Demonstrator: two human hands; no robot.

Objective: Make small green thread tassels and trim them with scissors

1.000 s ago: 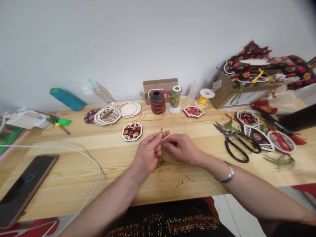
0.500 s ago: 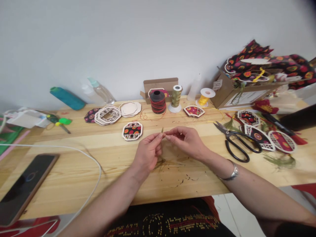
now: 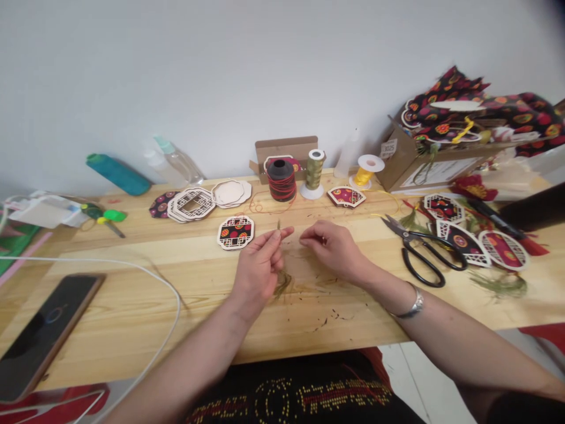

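Observation:
My left hand [image 3: 261, 265] pinches a bundle of olive-green threads, a small tassel [image 3: 283, 284], whose loose ends hang below the fingers while a short tip pokes up above them. To its right, my right hand [image 3: 333, 247] is closed in a pinch a few centimetres away. A fine thread may run between the hands, but it is too thin to make out. Just beyond the left hand lies an octagonal wooden-framed ornament [image 3: 235, 232] with patterned fabric. Small dark scraps [image 3: 326, 321] are scattered on the wooden table [image 3: 198, 318] below the hands.
Black-handled scissors [image 3: 424, 250] lie open at right, near fabric ornaments [image 3: 503, 248]. Behind stand spools of red-black cord [image 3: 281, 181], olive thread [image 3: 315, 174] and yellow cord [image 3: 364, 174]. A full cardboard box [image 3: 401, 159] is at back right; a phone [image 3: 53, 330] and white cable [image 3: 176, 294] lie left.
My hands have moved apart: they met at the fingertips before, and now a gap separates them. The left hand shifted slightly left with the tassel, which shows more below it.

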